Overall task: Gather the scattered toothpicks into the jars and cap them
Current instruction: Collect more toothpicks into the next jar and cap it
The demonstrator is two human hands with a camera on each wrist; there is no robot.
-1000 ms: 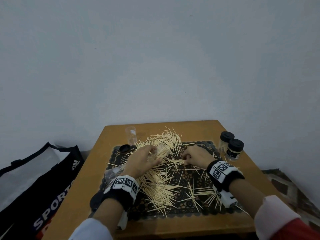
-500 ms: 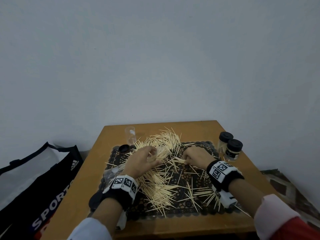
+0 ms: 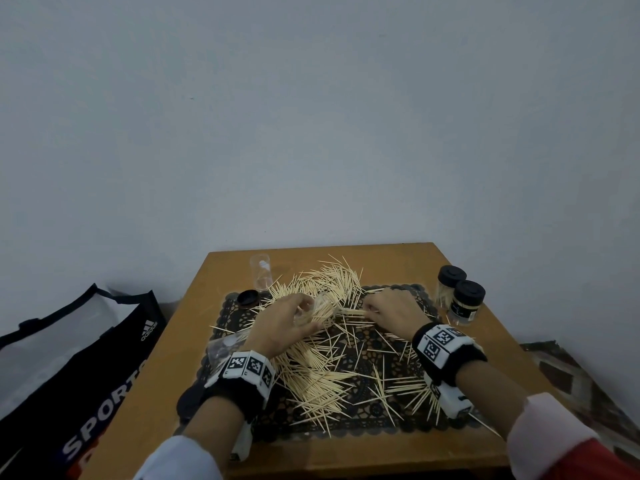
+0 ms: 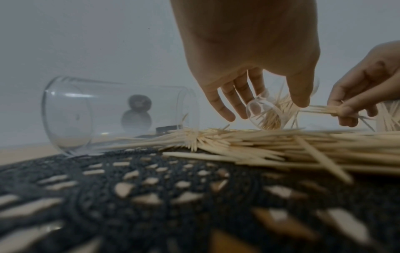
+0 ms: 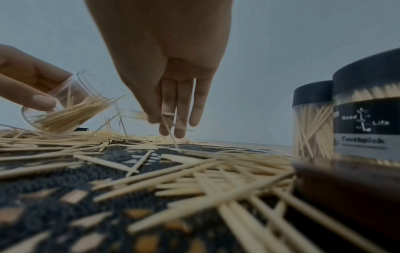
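The jar [image 4: 265, 113] I'm filling is tipped on its side over the mat [image 3: 367, 344], part full of toothpicks, my left hand [image 3: 284, 323] curled round it. My right hand [image 3: 389, 308] pinches a small bundle [image 4: 322, 110] right at its mouth. Loose toothpicks [image 3: 322, 375] cover the mat, and two capped jars [image 3: 460, 299] sit off its right edge.
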